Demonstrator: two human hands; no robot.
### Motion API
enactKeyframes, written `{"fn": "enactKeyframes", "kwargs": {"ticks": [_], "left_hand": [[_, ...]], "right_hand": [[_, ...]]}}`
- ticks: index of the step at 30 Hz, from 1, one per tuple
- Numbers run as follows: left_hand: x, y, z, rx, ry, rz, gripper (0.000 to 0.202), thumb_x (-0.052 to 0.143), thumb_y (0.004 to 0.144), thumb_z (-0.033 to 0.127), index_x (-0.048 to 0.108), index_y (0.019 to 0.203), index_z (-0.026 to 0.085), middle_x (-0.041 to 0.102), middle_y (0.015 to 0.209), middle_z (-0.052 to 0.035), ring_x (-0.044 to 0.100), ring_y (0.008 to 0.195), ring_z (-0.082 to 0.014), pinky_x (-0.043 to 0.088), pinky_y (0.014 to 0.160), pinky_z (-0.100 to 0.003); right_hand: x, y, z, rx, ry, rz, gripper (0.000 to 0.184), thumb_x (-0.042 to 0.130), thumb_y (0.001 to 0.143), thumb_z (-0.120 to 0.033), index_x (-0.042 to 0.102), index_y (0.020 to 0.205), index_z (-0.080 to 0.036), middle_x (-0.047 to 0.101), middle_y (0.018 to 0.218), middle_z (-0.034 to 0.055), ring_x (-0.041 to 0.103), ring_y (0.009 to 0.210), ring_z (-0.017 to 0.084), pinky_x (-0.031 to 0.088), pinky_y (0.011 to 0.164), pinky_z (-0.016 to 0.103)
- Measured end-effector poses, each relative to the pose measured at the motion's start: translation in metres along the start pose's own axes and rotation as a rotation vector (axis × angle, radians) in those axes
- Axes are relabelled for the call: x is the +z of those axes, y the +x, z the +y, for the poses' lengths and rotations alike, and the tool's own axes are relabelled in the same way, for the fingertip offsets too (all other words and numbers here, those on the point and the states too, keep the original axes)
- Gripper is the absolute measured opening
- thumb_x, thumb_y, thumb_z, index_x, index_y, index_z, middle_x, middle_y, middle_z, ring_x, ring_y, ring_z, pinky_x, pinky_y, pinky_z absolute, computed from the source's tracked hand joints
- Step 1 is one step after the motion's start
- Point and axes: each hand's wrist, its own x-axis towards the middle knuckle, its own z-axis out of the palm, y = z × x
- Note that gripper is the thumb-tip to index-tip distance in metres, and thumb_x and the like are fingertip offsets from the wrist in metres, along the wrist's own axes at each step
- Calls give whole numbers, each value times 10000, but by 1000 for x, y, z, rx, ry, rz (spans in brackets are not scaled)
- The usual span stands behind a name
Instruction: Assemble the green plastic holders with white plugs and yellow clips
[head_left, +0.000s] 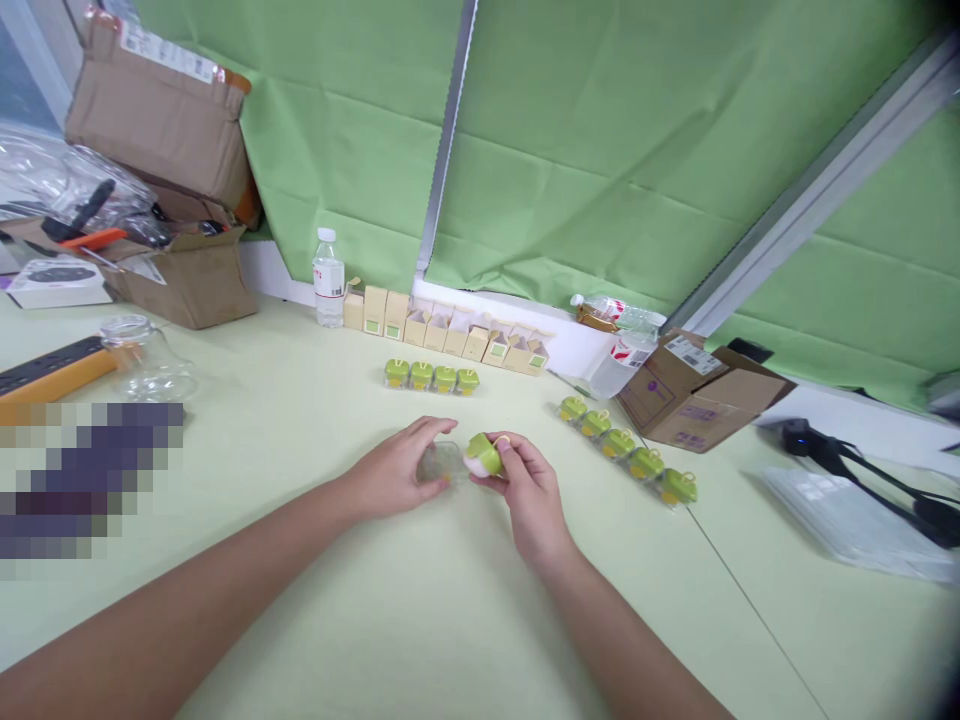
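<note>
Fingers of the left hand (394,470) curl around a small clear plastic case (442,463) resting on the pale green table (420,620), while the right hand (525,490) pinches a little green-and-white piece (484,455) between thumb and fingertips, holding it right against the case's open end. Both hands meet near the middle of the table, forearms stretched out across it.

Behind them, a row of 4 finished green pieces (432,376) sits in a neat line, and 5 more (626,450) run diagonally off to the right. Further back, a row of small cream boxes (446,330) lines the wall beside a water bottle (328,278). A cardboard box (697,395) lies at the right with 2 more bottles (622,345) leaning against it. At the left stand a glass jar (142,355), a power strip (49,370) and stacked brown cartons (161,180). Green cloth (600,150) covers the wall.
</note>
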Motion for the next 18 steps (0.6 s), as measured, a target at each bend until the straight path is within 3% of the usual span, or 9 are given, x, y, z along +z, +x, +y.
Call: {"fn": "enactKeyframes", "kwargs": {"ticks": [5, 10, 14, 18], "left_hand": [[-6, 4, -14, -167, 143, 110, 606, 606, 859, 360, 384, 1411, 244, 468, 1425, -101, 502, 1251, -306, 447, 1013, -429], [-12, 3, 7, 46, 204, 238, 527, 607, 875, 346, 436, 1363, 242, 469, 1414, -94, 378, 1352, -291, 339, 1122, -440], [-6, -2, 30, 223, 223, 123, 412, 612, 879, 298, 538, 1283, 265, 567, 1295, -77, 494, 1218, -275, 386, 1048, -423], [1, -4, 36, 284, 182, 14, 320, 566, 907, 235, 573, 1225, 268, 634, 1179, -44, 569, 1096, -234, 422, 976, -395]], "right_hand": [[-7, 7, 2, 232, 205, 61, 225, 667, 805, -446, 641, 900, -244, 687, 946, 29, 672, 814, 216, 584, 625, 340], [-3, 4, 1, 300, 148, 92, 229, 647, 782, -409, 686, 891, -211, 669, 891, 57, 618, 701, 187, 480, 489, 260], [7, -5, 0, 328, 172, -8, 225, 674, 784, -406, 695, 839, -189, 620, 843, 40, 561, 692, 162, 471, 527, 248], [13, -11, -2, 300, 263, -114, 226, 709, 809, -415, 680, 813, -191, 561, 774, -6, 511, 701, 135, 468, 596, 241]]}}
